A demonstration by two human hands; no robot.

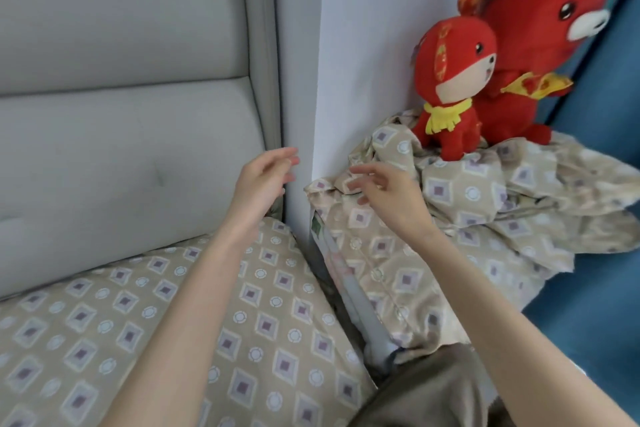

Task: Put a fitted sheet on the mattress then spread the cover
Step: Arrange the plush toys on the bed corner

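Looks like fitted sheet (270, 305) is on; cover (467, 198) next.
Sheet lies below headboard (121, 114), cover heaped right of it under plush toys (450, 80). My left hand (263, 180), right hand (384, 191): grips released. Likely shift toys first.

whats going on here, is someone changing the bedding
Yes, a person is partway through it. The patterned sheet is already stretched over the corner next to the grey headboard. Both hands are open and hold nothing. The left hand is up by the headboard's edge. The right hand reaches toward the matching cover, which lies crumpled in a heap to the right with two red plush toys sitting on it.
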